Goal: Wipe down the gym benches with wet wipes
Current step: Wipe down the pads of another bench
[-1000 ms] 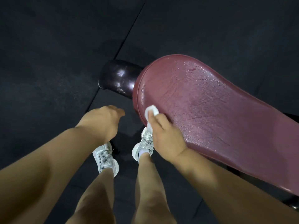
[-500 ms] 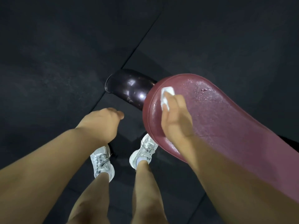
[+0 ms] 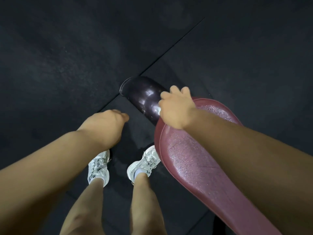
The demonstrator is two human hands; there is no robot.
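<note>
Head view looks straight down: the maroon bench [image 3: 194, 167], wet and glistening, runs from centre out toward 5 o'clock. The right hand [image 3: 176, 109] lies palm down on its rounded end, fingers bent over the rim at 12 o'clock beside a dark roller pad [image 3: 142, 97]; whether it holds anything underneath, I cannot tell. The left hand [image 3: 105, 126] hangs loosely curled at 9 o'clock, above white trainers [image 3: 98, 168].

One bench [image 3: 194, 163], one roller [image 3: 144, 97], two hands [image 3: 105, 126] [image 3: 176, 111], two sneakers [image 3: 99, 168] [image 3: 145, 163].
</note>
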